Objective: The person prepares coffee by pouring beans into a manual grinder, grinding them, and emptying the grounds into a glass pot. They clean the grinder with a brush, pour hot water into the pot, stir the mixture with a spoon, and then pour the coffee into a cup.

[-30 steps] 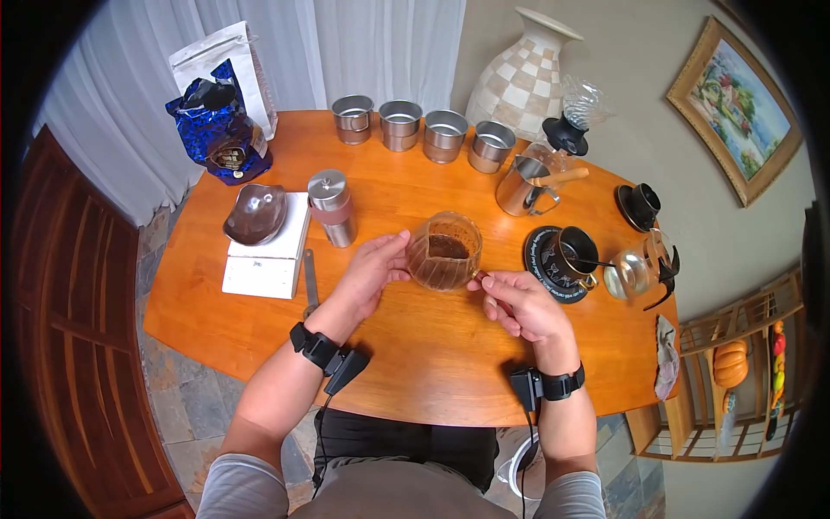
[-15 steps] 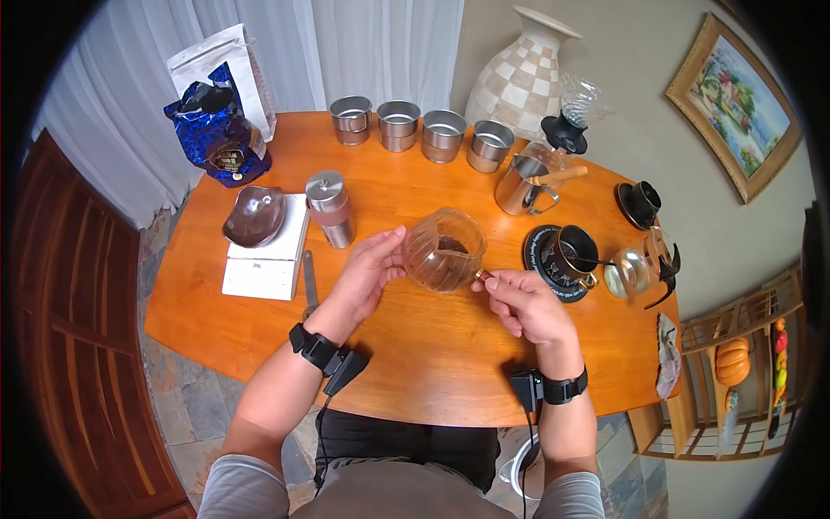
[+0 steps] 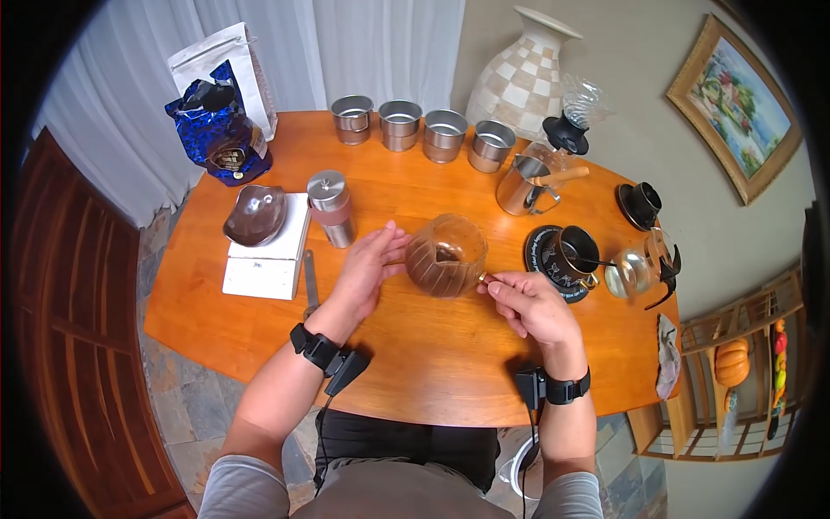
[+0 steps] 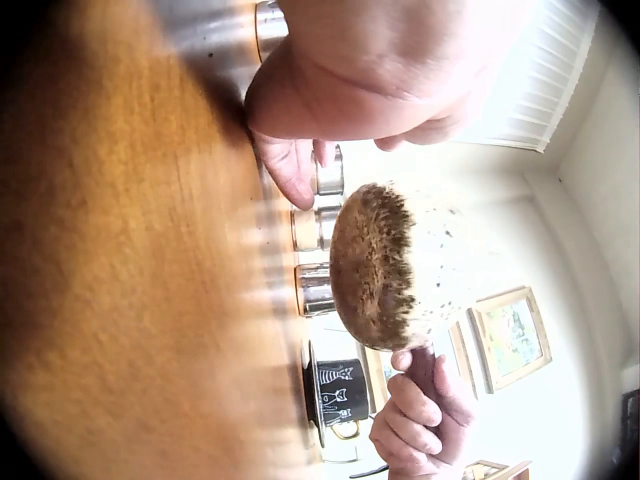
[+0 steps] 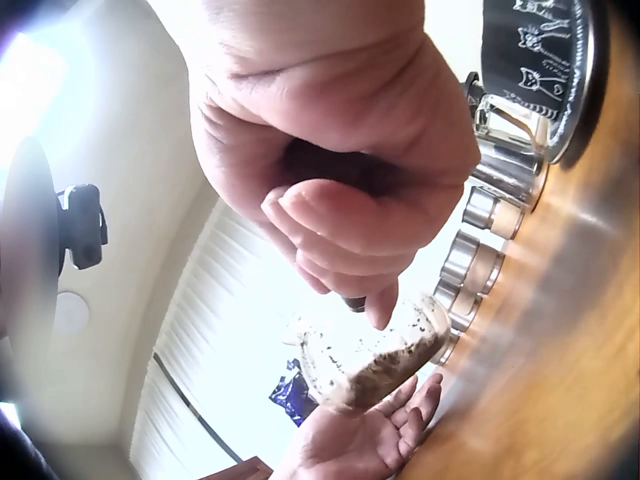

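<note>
A round glass pot (image 3: 446, 256) with dark brown grounds inside is held above the table. The right hand (image 3: 532, 304) grips its handle, fingers curled round it, as the right wrist view also shows. On the pot's other side the left hand (image 3: 367, 266) has its fingers extended beside the glass; whether they touch it is hard to tell. In the left wrist view the grounds (image 4: 372, 265) lie banked low in the pot (image 4: 385, 265), and brown specks cling to the glass.
Left: a scale (image 3: 264, 272) bearing a dark dish (image 3: 256, 214), a grinder (image 3: 331, 208), a metal spoon (image 3: 310, 281), a blue bag (image 3: 220, 143). Back: several steel cups (image 3: 400, 126). Right: a steel pitcher (image 3: 519, 187), a black cup (image 3: 575, 253) on its saucer, a glass server (image 3: 633, 273).
The pot has tilted and shifted slightly right and toward the body, so less of the grounds shows. The left fingers have spread and moved slightly up.
</note>
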`<move>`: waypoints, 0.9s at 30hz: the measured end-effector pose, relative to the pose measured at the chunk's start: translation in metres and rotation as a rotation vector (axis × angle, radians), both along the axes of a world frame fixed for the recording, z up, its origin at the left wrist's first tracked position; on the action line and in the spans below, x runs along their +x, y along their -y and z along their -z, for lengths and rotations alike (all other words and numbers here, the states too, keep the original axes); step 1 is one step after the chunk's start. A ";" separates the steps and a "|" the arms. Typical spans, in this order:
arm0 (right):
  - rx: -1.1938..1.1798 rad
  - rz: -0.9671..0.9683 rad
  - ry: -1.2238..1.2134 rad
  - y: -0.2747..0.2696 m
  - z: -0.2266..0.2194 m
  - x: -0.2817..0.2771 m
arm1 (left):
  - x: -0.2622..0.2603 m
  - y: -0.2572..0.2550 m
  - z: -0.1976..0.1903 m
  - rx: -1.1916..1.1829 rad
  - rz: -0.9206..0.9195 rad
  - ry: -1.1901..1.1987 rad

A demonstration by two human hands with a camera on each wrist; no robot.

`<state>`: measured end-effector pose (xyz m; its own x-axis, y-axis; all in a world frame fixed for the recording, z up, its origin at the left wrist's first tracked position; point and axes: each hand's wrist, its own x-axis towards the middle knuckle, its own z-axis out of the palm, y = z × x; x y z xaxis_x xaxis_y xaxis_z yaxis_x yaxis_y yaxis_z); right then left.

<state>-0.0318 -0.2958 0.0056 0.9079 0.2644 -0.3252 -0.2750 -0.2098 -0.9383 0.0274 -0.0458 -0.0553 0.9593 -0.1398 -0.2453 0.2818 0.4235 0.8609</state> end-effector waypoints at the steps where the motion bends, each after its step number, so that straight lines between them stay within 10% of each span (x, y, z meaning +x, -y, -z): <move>1: 0.000 -0.001 0.000 0.000 0.001 0.000 | -0.001 0.001 -0.002 -0.003 -0.008 -0.003; 27: -0.570 0.024 0.367 -0.001 -0.007 -0.001 | 0.000 -0.001 0.001 0.038 0.003 -0.016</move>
